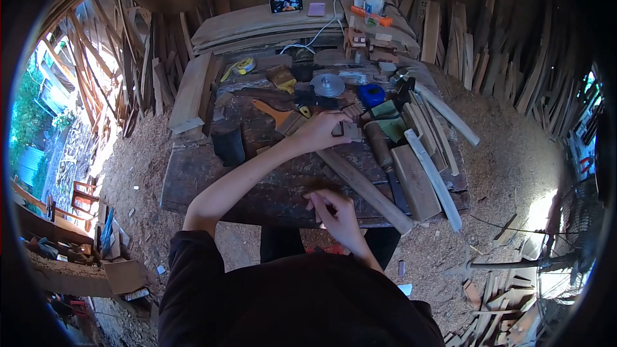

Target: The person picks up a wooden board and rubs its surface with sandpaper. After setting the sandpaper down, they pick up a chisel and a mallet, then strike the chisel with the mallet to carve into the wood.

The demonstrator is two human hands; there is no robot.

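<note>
My left hand (322, 131) reaches over the middle of the workbench (276, 183). Its fingers are closed at a small wooden block (351, 131), beside the upper end of a long wooden strip (366, 186). Close to the front edge, my right hand (337, 215) is low with its fingers curled in; whatever they may hold is hidden. A chisel with a wooden handle (379, 144) lies right of the strip, near green sandpaper (389, 122). Left of my left hand are an orange-handled tool (270, 112) and a dark block (228, 146).
A brush (281, 80), a yellow tape measure (245, 65), a metal disc (328, 85) and a blue tape measure (371, 95) lie farther back. Planks (416, 183) crowd the right side. A phone (286, 4) and a plastic cup (375, 1) stand at the rear. Sawdust covers the floor.
</note>
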